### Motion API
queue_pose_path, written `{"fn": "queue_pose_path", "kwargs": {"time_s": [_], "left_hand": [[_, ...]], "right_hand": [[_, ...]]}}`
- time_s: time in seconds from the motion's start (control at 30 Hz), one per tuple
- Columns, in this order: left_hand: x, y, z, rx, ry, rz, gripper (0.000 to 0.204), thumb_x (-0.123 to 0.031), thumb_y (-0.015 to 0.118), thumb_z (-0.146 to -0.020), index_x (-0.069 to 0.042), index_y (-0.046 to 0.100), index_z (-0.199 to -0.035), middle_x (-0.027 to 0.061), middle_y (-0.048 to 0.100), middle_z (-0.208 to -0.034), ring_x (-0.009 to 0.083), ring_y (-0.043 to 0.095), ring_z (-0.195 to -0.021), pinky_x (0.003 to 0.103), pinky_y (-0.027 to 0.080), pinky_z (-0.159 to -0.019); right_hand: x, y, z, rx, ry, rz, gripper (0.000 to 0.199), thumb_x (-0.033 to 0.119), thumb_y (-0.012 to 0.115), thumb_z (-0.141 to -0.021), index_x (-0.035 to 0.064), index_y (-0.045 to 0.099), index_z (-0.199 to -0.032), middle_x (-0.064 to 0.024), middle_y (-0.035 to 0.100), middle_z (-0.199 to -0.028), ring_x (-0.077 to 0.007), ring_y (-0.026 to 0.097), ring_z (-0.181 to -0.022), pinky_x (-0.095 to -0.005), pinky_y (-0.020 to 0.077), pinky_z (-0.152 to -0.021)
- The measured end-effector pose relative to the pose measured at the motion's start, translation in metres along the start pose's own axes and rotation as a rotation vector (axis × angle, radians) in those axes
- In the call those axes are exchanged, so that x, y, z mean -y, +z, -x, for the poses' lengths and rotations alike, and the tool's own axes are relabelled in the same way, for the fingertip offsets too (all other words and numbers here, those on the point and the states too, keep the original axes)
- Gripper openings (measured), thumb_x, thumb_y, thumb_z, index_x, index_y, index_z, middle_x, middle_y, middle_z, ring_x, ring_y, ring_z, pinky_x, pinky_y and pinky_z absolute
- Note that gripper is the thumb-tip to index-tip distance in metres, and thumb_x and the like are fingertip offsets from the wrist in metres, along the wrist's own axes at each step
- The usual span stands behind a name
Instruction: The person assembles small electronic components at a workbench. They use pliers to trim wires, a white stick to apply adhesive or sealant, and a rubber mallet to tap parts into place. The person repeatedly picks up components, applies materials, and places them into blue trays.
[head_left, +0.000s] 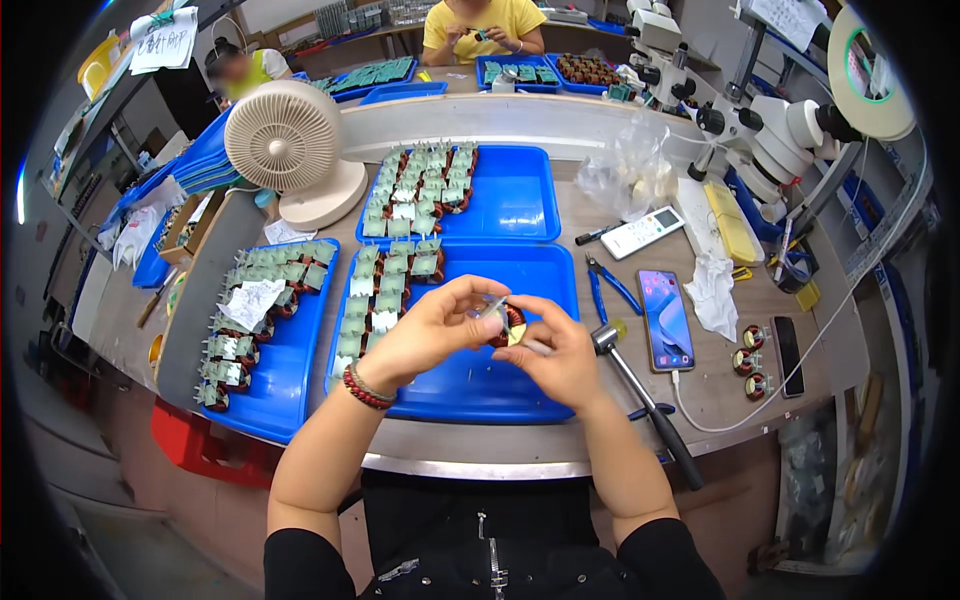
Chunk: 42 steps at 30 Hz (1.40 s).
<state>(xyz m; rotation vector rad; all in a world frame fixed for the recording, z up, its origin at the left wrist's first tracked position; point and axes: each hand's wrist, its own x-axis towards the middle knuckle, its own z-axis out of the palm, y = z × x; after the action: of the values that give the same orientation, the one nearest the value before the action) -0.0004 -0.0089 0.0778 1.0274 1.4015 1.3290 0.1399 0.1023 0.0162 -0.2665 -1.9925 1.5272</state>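
Head: both hands [500,335] grip copper coil [508,325]

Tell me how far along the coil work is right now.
Looks done: rows of green-topped copper coil parts fill the rear of the near blue plastic tray, with more in the far blue tray and left blue tray. In hand: both the left hand and right hand hold one round copper-wound coil above the near tray. Left: that tray's front half is bare; I can't tell how many coils remain.
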Motion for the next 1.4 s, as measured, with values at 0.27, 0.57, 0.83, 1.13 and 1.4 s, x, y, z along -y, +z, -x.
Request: {"fn": "queue_pose_path", "kwargs": {"time_s": [0.27, 0.57, 0.83, 1.13, 1.4], "left_hand": [[0.095, 0.002, 0.006, -0.198, 0.025, -0.383, 0.033, -0.010, 0.063, -0.078, -0.006, 0.050, -0.109, 0.0139, 0.058, -0.097, 0.0206, 0.060, -0.078, 0.032, 0.048, -0.071], [0.072, 0.009, 0.024, -0.304, 0.289, -0.996, 0.058, -0.018, 0.078, -0.058, -0.007, 0.053, -0.109, 0.0126, 0.049, -0.113, 0.0320, 0.047, -0.104, 0.039, 0.042, -0.084], [0.092, 0.009, 0.011, -0.260, 0.286, -0.827, 0.042, -0.006, 0.074, -0.058, -0.006, 0.058, -0.097, 0.0087, 0.056, -0.098, 0.0298, 0.050, -0.096, 0.038, 0.041, -0.083], [0.094, 0.010, 0.012, -0.265, 0.281, -0.769, 0.043, -0.004, 0.074, -0.056, -0.005, 0.058, -0.095, 0.0102, 0.056, -0.094, 0.0309, 0.051, -0.091, 0.038, 0.041, -0.080], [0.092, 0.010, 0.010, -0.252, 0.294, -0.802, 0.040, -0.003, 0.074, -0.055, -0.004, 0.057, -0.091, 0.0091, 0.057, -0.090, 0.0307, 0.051, -0.087, 0.038, 0.040, -0.077]], "right_hand": [[-0.005, -0.022, -0.014, -0.120, 0.119, -0.188, 0.028, 0.021, 0.043, -0.093, 0.0013, 0.061, -0.102, -0.0031, 0.054, -0.075, -0.0089, 0.048, -0.064, -0.0207, 0.0394, -0.062], [0.025, -0.004, -0.003, 0.175, 0.086, 0.259, 0.023, 0.021, 0.053, -0.087, -0.0008, 0.057, -0.080, -0.0070, 0.052, -0.062, -0.0128, 0.045, -0.056, -0.0279, 0.0364, -0.052], [0.018, 0.010, -0.003, 0.193, 0.038, 0.464, 0.017, 0.015, 0.057, -0.083, -0.0007, 0.056, -0.077, -0.0131, 0.055, -0.062, -0.0222, 0.052, -0.055, -0.0321, 0.0401, -0.052], [0.011, 0.022, 0.004, 0.207, 0.032, 0.577, 0.016, 0.018, 0.054, -0.083, 0.0036, 0.048, -0.081, -0.0172, 0.058, -0.069, -0.0358, 0.057, -0.068, -0.0444, 0.0431, -0.058], [0.006, 0.028, 0.000, 0.133, 0.089, 0.511, 0.015, 0.013, 0.057, -0.081, 0.0009, 0.048, -0.077, -0.0172, 0.056, -0.065, -0.0363, 0.055, -0.064, -0.0413, 0.0415, -0.054]]}}
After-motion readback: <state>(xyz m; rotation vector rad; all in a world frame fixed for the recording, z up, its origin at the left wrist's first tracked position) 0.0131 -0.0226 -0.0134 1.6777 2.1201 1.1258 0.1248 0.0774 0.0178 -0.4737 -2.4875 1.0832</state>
